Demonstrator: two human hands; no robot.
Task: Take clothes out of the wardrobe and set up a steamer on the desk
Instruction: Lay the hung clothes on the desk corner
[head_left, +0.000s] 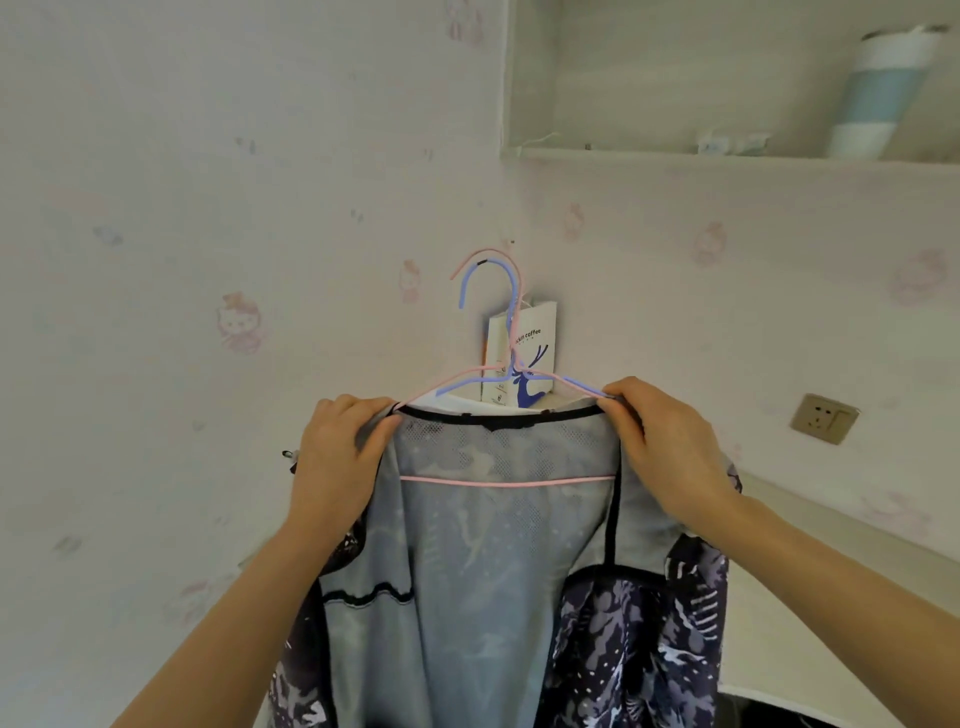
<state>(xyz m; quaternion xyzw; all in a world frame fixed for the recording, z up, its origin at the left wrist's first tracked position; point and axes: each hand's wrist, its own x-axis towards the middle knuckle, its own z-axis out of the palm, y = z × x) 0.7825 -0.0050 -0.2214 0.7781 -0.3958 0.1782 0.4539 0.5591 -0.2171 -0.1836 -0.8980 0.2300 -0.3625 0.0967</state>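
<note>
A dark patterned jacket (483, 561) with a grey mesh lining hangs in front of me, its inside facing me. It sits on a pink hanger (506, 482) and a blue hanger (491, 283) whose hooks rise together above the collar. My left hand (340, 457) grips the left shoulder of the jacket at the collar. My right hand (660, 441) pinches the right shoulder at the end of the hanger arm. No steamer is in view.
A white paper coffee bag (524, 358) with a blue deer stands behind the hangers in the wall corner. A shelf (727, 156) at top right carries a white and blue tumbler (878, 93). A wall socket (823, 418) and a pale desk edge (810, 525) lie right.
</note>
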